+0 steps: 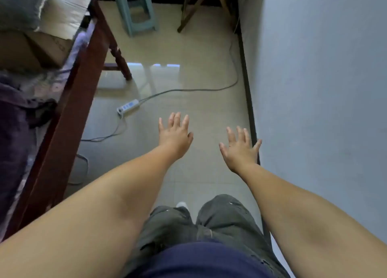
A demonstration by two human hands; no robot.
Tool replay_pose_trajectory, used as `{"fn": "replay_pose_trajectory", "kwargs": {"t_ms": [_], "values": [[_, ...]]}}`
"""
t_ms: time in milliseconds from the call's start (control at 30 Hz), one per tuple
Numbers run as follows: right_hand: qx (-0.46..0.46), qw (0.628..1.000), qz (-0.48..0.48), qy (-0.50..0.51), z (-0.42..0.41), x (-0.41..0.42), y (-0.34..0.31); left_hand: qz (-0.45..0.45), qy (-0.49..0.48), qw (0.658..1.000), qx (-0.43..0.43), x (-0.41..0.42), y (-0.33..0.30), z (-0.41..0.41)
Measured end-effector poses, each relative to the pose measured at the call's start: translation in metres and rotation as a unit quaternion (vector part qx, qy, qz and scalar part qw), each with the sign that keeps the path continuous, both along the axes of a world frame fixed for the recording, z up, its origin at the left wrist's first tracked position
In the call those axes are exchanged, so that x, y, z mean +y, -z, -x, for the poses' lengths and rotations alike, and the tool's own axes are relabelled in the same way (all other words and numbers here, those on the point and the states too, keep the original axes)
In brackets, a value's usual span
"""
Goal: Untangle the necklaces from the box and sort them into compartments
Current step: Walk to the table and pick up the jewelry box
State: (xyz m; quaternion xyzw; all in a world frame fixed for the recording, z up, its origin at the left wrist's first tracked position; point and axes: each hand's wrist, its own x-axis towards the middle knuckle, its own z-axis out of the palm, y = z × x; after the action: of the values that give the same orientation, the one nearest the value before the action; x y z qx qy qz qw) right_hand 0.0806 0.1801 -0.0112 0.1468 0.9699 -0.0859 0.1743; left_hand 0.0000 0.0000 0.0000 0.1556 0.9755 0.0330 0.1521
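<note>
I look down past a dark blue shirt [201,259] and grey-green trousers [209,221] to the floor [188,72]; a white shoe tip [181,204] shows just beyond the trousers. Both arms reach out ahead of me over the floor. My left hand [174,136] is spread flat, fingers apart, holding nothing. My right hand [238,150] is the same, fingers splayed and empty, its little finger close to the wall [324,89], though I cannot tell whether it touches. No necklaces, box or compartments are anywhere in my view.

Taking the left hand as my mark: just beyond it and to its left a white power strip [128,106] lies on the floor, its grey cable [188,90] curving away to the far right toward the wall. Thinner wires loop on the floor left of the hand. Further left stands a dark red wooden frame [69,120], with purple patterned cloth [14,120] lying over it. Beyond that, up on the frame, sits a cardboard box [41,45], flaps open, contents unclear.

The floor is pale glossy tile, with window glare well beyond the hand. Farthest off stand a pale green plastic stool [136,9] and, right of it, brown wooden legs [194,5]. A dark skirting runs along the foot of the pale blue-grey wall.
</note>
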Motion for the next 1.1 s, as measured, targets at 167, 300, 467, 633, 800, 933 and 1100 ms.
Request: {"fn": "replay_pose_trajectory", "kwargs": {"t_ms": [167, 300, 467, 633, 800, 933, 1100], "values": [[-0.005, 0.999, -0.002, 0.038, 0.096, 0.053, 0.003, -0.015, 0.039, 0.999, -0.001, 0.066, 0.008, 0.106], [0.003, 1.0, -0.006, 0.024, 0.193, 0.106, 0.005, -0.024, 0.024, 0.999, 0.006, 0.119, 0.01, 0.201], [0.002, 0.999, -0.033, -0.004, 0.311, 0.176, -0.008, -0.039, -0.003, 0.999, 0.005, 0.169, 0.001, 0.302], [-0.006, 0.999, -0.025, -0.037, 0.425, 0.194, -0.002, -0.052, -0.05, 0.997, -0.01, 0.19, 0.003, 0.396], [-0.01, 0.998, -0.02, -0.05, 0.542, 0.201, 0.01, -0.028, -0.059, 0.998, -0.013, 0.193, 0.016, 0.51], [-0.014, 1.0, -0.022, -0.017, 0.632, 0.214, 0.004, -0.018, -0.042, 0.999, -0.017, 0.194, 0.013, 0.614], [-0.008, 0.999, -0.015, 0.039, 0.728, 0.24, -0.016, -0.029, -0.029, 0.999, -0.001, 0.217, -0.001, 0.739]]}}
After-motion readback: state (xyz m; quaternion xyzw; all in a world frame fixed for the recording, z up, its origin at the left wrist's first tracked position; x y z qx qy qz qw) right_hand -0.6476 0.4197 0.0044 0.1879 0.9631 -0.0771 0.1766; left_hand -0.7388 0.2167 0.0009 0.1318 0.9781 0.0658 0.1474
